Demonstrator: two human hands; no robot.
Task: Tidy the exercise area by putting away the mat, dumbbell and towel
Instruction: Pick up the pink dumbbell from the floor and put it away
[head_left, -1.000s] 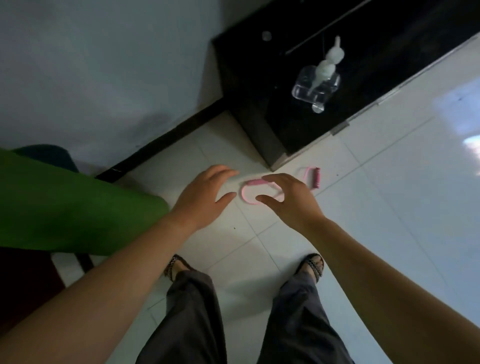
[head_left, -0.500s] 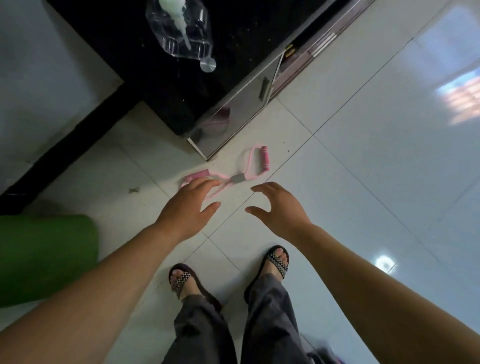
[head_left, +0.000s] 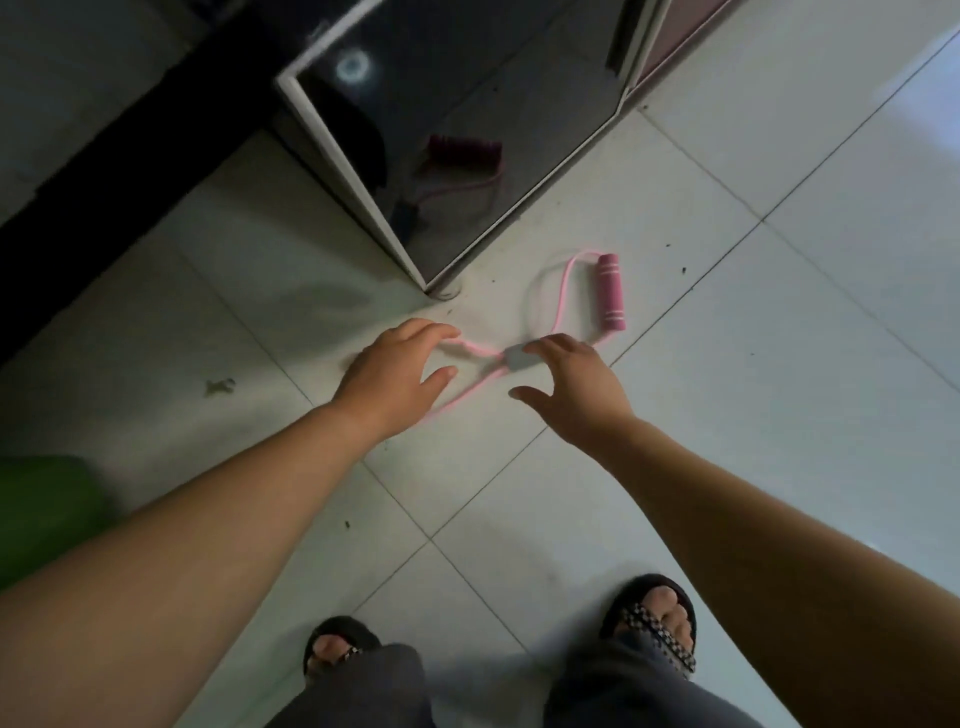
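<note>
One left hand (head_left: 395, 376) and one right hand (head_left: 576, 389), both loose and empty, hover over one pink exercise cord (head_left: 610, 293); one green mat (head_left: 41, 509) at eight o'clock; tiled floor (head_left: 779, 364).

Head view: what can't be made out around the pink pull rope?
- Pink pull rope: the far grip shows; the near end is hidden under the left hand.
- Grey centre joint: partly covered by fingertips of the right hand; contact unclear.
- Green mat: blurred, cut by the left edge.
</note>
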